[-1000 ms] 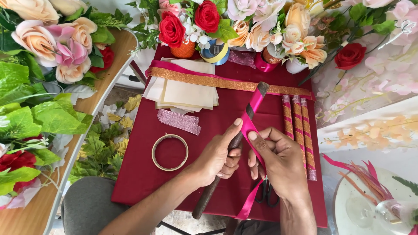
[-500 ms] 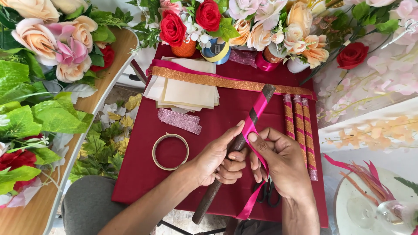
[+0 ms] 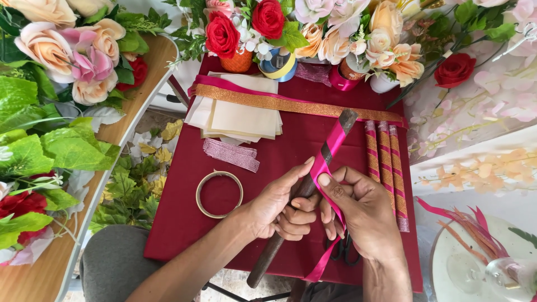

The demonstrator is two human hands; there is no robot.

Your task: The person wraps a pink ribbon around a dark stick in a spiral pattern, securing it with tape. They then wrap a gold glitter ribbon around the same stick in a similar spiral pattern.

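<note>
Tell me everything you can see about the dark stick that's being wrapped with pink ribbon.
The stick is a long, dark brown rod, rough like wood or old metal, lying diagonally over the maroon cloth, lower end toward the person, upper end pointing at the flowers. Its upper part is wound spirally with shiny pink ribbon, bare patches showing between turns. The left hand grips its middle; the right hand pinches the ribbon against it, the loose tail hanging down past the cloth's edge.
</note>
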